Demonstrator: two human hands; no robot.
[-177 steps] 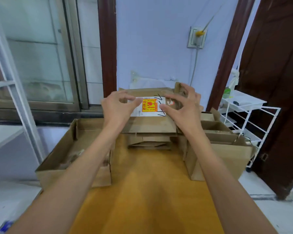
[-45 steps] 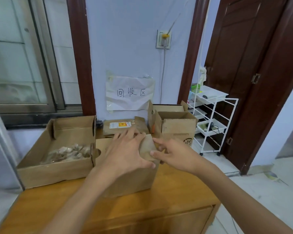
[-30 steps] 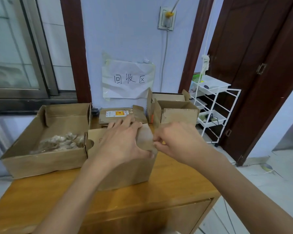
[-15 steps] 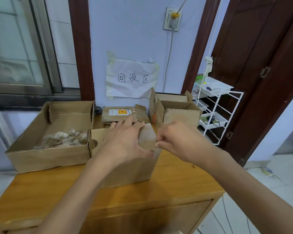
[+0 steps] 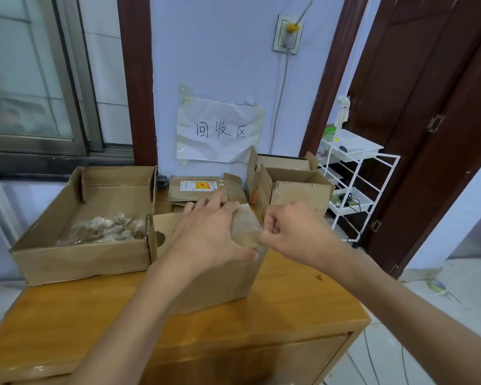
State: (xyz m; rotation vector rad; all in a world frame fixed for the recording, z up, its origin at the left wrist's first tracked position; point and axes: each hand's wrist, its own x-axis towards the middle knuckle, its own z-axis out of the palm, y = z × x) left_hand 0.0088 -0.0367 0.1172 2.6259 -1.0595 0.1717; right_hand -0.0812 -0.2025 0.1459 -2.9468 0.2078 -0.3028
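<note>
Fairly bright, soft daylight, seemingly from the window (image 5: 34,79) at left; the wall (image 5: 220,51) reads cool blue-white, no hard glare. Shadows faint and diffuse, one thin band under the cardboard box (image 5: 220,284) on the tabletop (image 5: 67,323), and the clear tape (image 5: 245,226) on the box top shows a pale sheen. Wide-angle bowing leans the door (image 5: 433,79) at right; edges soft, right hand (image 5: 292,232) slightly smeared.

Box (image 5: 220,284) sits mid tabletop (image 5: 289,309), left hand (image 5: 208,234) flat on top of it, right hand (image 5: 292,229) at its right edge on the tape (image 5: 243,226). Tray (image 5: 81,259) with bags (image 5: 103,229) in it just left, flat carton (image 5: 195,188) behind, two open boxes (image 5: 300,190) far right, rack (image 5: 356,173) beyond the tabletop's right side.
</note>
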